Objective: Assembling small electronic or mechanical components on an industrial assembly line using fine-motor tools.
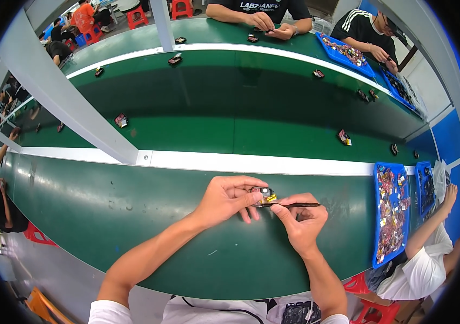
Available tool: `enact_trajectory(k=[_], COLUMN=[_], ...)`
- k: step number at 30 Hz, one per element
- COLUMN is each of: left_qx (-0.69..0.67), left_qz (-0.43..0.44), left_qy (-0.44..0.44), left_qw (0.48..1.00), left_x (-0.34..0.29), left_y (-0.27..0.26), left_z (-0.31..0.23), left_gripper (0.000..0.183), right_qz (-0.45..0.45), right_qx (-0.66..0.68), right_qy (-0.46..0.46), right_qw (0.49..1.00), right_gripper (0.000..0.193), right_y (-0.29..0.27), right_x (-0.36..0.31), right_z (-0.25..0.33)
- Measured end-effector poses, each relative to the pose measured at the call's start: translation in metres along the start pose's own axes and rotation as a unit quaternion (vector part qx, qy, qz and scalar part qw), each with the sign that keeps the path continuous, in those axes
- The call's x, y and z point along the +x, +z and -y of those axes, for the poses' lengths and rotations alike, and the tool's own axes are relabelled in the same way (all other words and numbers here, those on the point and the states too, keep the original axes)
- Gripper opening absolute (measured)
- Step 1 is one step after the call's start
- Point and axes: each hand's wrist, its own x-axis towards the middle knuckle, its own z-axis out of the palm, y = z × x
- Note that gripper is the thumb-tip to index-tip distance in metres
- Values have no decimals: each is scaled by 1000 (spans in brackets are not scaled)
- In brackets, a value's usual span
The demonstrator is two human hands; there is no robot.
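Observation:
My left hand (pixel 222 198) pinches a small black-framed electronic assembly (pixel 264 191) between thumb and fingers, above the green work surface. Silvery and yellow parts show inside the assembly. In my right hand (pixel 304 222) is a slim pair of black tweezers (pixel 306 205), gripped between thumb and fingers. The tweezers lie almost level, with their tip at the lower edge of the assembly by my left fingertips. Exactly what the tip touches is too small to tell.
A blue tray (pixel 375 216) of small colourful parts lies to my right, beside another blue tray (pixel 420 186) with dark pieces. Beyond a white rail (pixel 251 162), a green conveyor belt (pixel 186 135) carries several small assemblies. A grey post (pixel 73 92) rises at left. Co-workers sit opposite and on both sides.

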Motion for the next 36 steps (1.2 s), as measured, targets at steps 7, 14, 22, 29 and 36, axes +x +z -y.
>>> enact_trajectory(k=[7, 14, 22, 29, 36], left_qx=[12, 2, -5, 0, 12], left_qz=[-12, -20, -24, -24, -26], left_qy=[-6, 10, 14, 17, 15], left_qw=[1000, 1000, 1000, 1000, 999], left_x=[1, 2, 1, 3, 2], left_y=[4, 0, 2, 1, 3], left_z=[-2, -1, -1, 2, 3], left_gripper=[27, 29, 29, 29, 28], right_qz=[12, -19, 15, 3, 19], right_qx=[-19, 5, -46, -42, -68], right_qy=[-3, -7, -89, -89, -96], right_qw=[1000, 1000, 995, 995, 993], right_gripper=[16, 17, 16, 16, 17], right_y=[-2, 1, 0, 3, 4], right_x=[2, 4, 2, 3, 2], right_z=[0, 6, 5, 5, 6])
